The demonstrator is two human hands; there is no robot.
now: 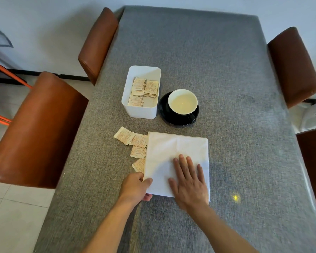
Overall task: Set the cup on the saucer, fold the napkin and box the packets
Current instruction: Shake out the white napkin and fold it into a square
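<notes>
A white napkin (173, 152) lies folded in a square on the grey table. My right hand (188, 178) presses flat on its near half, fingers straight. My left hand (137, 187) pinches the napkin's near left corner. Several beige packets (133, 141) lie loose on the table by the napkin's left edge, one partly under it. A white box (135, 111) behind them holds several more packets (144, 90). To the box's right, a black cup (182, 102) with a pale inside stands on a black saucer (164, 115).
The table (226, 79) is covered with a grey woven cloth. Brown padded chairs stand at the left (35, 128) (98, 42) and at the right (294, 66). A small yellow light spot (235, 197) shows on the cloth to the napkin's right.
</notes>
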